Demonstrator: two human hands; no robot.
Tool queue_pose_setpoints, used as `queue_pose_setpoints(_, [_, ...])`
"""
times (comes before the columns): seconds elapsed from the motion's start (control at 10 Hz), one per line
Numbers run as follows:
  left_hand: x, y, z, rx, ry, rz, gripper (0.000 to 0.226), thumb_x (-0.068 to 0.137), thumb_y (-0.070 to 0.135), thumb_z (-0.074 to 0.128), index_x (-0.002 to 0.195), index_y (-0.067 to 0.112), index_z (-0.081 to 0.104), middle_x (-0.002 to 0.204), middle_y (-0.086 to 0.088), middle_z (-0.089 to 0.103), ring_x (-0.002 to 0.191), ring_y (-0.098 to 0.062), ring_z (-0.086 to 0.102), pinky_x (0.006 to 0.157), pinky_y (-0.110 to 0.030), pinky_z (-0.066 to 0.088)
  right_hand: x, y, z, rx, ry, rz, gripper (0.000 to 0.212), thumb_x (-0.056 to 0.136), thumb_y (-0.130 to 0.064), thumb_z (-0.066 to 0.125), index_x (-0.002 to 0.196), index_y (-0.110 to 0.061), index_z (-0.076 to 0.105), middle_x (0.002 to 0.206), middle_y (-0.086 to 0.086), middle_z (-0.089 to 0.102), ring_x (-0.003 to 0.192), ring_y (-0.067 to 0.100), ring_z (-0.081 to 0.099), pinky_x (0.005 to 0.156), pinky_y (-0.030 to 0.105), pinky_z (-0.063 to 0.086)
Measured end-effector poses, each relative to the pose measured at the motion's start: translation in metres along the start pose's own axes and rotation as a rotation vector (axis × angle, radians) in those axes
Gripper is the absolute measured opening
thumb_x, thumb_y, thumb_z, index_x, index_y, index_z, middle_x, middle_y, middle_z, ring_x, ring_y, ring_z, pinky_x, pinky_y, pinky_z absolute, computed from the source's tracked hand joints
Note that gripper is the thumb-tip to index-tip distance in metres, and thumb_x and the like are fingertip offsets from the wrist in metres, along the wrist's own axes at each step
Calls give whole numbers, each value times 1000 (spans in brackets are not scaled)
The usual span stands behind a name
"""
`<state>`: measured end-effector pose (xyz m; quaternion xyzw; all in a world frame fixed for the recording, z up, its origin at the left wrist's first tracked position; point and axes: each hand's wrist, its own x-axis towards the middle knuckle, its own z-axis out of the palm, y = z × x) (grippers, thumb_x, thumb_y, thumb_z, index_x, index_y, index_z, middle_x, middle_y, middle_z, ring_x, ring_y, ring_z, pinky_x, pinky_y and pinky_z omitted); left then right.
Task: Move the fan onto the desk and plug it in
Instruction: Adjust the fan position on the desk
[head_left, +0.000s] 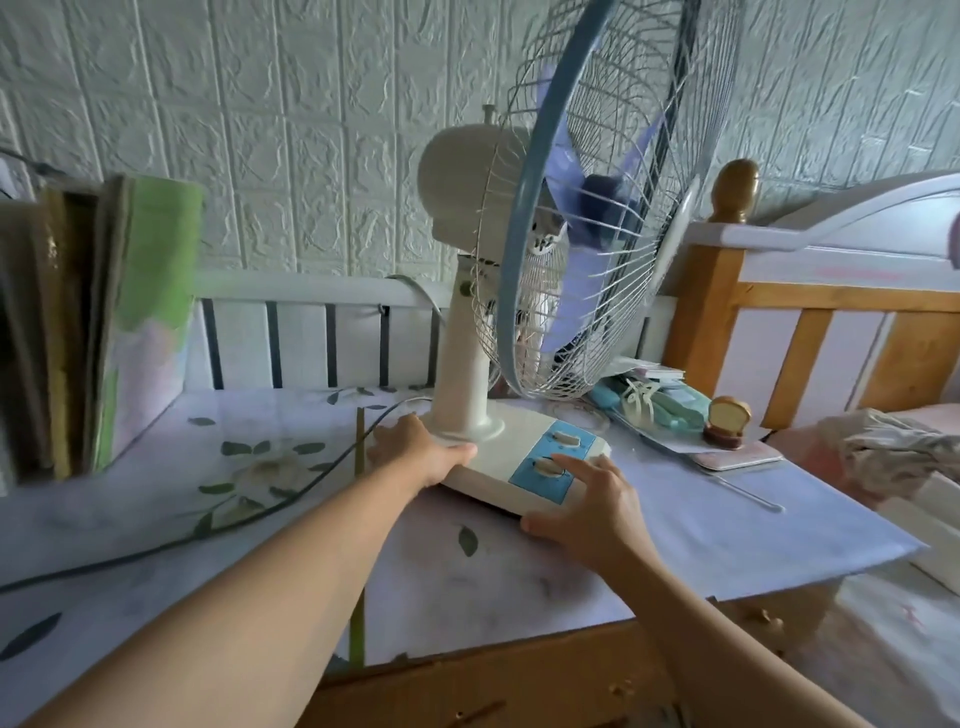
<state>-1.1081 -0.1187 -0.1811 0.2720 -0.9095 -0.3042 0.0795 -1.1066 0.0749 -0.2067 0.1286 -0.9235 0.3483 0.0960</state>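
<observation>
A cream table fan (465, 358) with a blue-rimmed wire cage and pale blue blades stands upright on the desk (519, 587), which has a floral plastic cover. Its flat base carries a blue panel with two knobs. My left hand (415, 452) grips the base's left edge. My right hand (592, 504) holds the base's front right corner, fingers spread near the lower knob. The fan's dark cord (249, 512) trails left across the desk and off the frame; its plug is out of sight.
Books and a green folder (140, 322) stand at the desk's left. A teal cloth bundle (654, 405), a small bread-shaped ornament (727, 421) and a pink flat case (737, 457) lie right of the fan. A wooden bed frame (779, 322) adjoins the desk.
</observation>
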Motion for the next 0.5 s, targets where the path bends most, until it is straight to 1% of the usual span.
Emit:
queue_pose_setpoints(0.1, [-7,2,2,26,25,-25,92,68,63,65,139,11,37,139,-15,45,125,-32,47,98,-40,46,-2,2,-5,17,-14,-7,69,58,-34,81,123,-35,59,116,1,48,106,18,50,76,19,38])
queue_pose_setpoints(0.3, [-17,4,2,38,15,-26,89,73,62,62,141,12,33,139,-14,44,124,-32,47,96,-38,46,-5,4,-10,63,-26,-13,66,59,-29,82,122,-32,60,114,2,47,102,17,48,80,21,40])
queue_pose_setpoints(0.4, [-13,3,3,-12,-22,-21,93,75,61,62,144,11,27,144,-15,38,128,-32,44,100,-40,43,-5,4,-9,41,-35,-32,67,60,-31,82,123,-31,58,117,4,47,105,21,50,82,25,42])
queue_pose_setpoints(0.5, [-17,-1,3,-22,-72,-5,98,78,61,57,151,14,10,154,-16,22,139,-35,30,110,-46,34,-6,2,-8,-23,-72,-25,76,63,-29,80,132,-27,48,127,7,42,112,25,47,89,29,44])
